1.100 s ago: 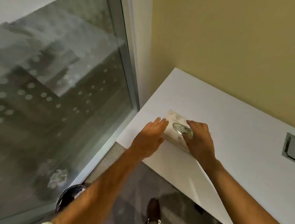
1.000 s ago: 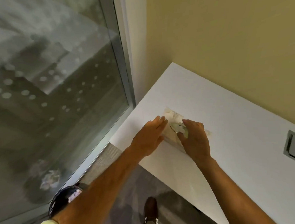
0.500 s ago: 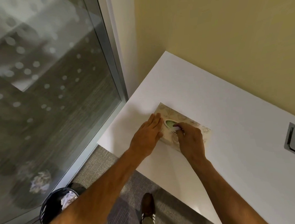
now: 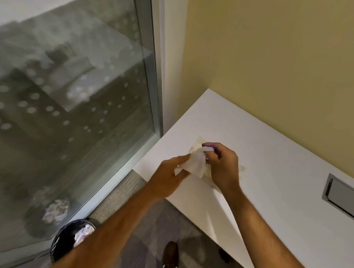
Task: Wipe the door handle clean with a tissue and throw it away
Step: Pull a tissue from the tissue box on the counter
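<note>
Your right hand (image 4: 222, 164) pinches the top of a white tissue (image 4: 194, 163) between thumb and fingers, just above the tissue box (image 4: 199, 143), which sits on the white table (image 4: 275, 170) near its left edge, not far from the back left corner. Most of the box is hidden under both hands, so only its far corner shows well. Your left hand (image 4: 169, 174) is half open, fingers stretched toward the tissue and touching its lower left part; whether it really grips or only steadies the sheet I cannot tell, the view is blurred there.

The tissue is very light, thin and soft, w/ no stiffness at all. It hangs and folds by its own weight, and it tears easily if you pull it from two sides. So do not stretch it between both hands. Better to gather it into a loose pad, a few layers thick, and hold it in the fingers of one hand, approx. in the middle of the pad, so the fingertips press through it on the handle. A single layer probably breaks when you rub on metal.

The door handle is not in view at this moment. The black bin (image 4: 73, 237) stands on the floor below the left edge of the table, beside the glass wall (image 4: 69, 98), w/ crumpled paper already in it. A light tissue can drift, so drop it from close above the bin.
</note>
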Available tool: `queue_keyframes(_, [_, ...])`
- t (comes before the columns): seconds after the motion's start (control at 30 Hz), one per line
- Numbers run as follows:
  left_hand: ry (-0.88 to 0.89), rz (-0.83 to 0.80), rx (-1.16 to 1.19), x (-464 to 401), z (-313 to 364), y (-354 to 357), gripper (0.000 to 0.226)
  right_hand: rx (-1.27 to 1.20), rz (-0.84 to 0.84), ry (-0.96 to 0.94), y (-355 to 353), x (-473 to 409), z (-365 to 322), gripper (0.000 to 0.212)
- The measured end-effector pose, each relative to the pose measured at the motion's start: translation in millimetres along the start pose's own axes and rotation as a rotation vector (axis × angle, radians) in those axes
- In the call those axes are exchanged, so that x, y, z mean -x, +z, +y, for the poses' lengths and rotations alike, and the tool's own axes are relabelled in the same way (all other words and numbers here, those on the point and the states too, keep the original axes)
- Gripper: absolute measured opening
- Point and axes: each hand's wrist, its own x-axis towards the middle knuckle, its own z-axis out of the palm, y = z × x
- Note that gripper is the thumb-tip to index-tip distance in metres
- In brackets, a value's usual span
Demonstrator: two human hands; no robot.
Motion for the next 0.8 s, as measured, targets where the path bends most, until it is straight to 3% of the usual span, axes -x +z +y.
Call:
queue_keyframes(0.1, [-0.054,0.070,0.173,51,26,-33,0.041,0.012,-0.046,0.043,32,30,-31,0.016])
queue_keyframes(0.27, [-0.100,0.208,0.288,156,39,-101,0.066,-0.039,-0.093,-0.072,90,109,-96,0.041])
queue_keyframes(0.37, [-0.099,0.310,0.376,230,51,-138,0.047,-0.047,-0.157,-0.136,124,169,-127,0.034])
queue_keyframes(0.47, [-0.050,0.432,0.332,311,50,-164,0.045,-0.042,-0.286,-0.276,156,236,-150,0.017])
queue_keyframes(0.57, [-0.037,0.524,0.278,394,40,-185,0.059,-0.073,-0.422,-0.382,190,305,-164,0.023])
queue_keyframes(0.8, [0.003,0.793,0.289,549,15,-234,0.058,-0.145,-0.827,-0.425,267,441,-185,0.027])
